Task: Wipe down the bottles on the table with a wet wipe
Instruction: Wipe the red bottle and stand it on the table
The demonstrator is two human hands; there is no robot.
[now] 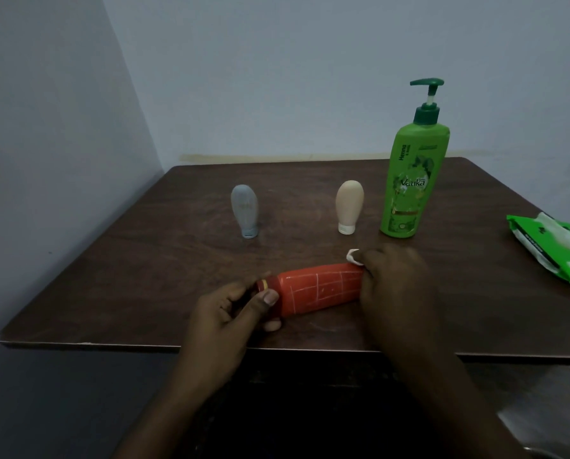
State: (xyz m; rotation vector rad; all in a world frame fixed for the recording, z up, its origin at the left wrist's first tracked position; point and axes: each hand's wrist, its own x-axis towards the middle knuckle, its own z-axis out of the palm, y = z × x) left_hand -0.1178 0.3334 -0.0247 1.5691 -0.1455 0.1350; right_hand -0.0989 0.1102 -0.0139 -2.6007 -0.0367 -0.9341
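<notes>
Orange bottle (323, 289) lying on its side near the table's (111, 276) front edge, between my hands.
My left hand (233, 313) pinches its capped neck; my right hand (399, 286) wraps the wet wipe (353, 255) around its base.

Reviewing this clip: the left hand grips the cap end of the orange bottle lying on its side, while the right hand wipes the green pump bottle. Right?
Not quite. In the head view the right hand presses the white wet wipe on the base end of the same orange bottle, whose cap end the left hand grips. The green pump bottle stands untouched.
</notes>
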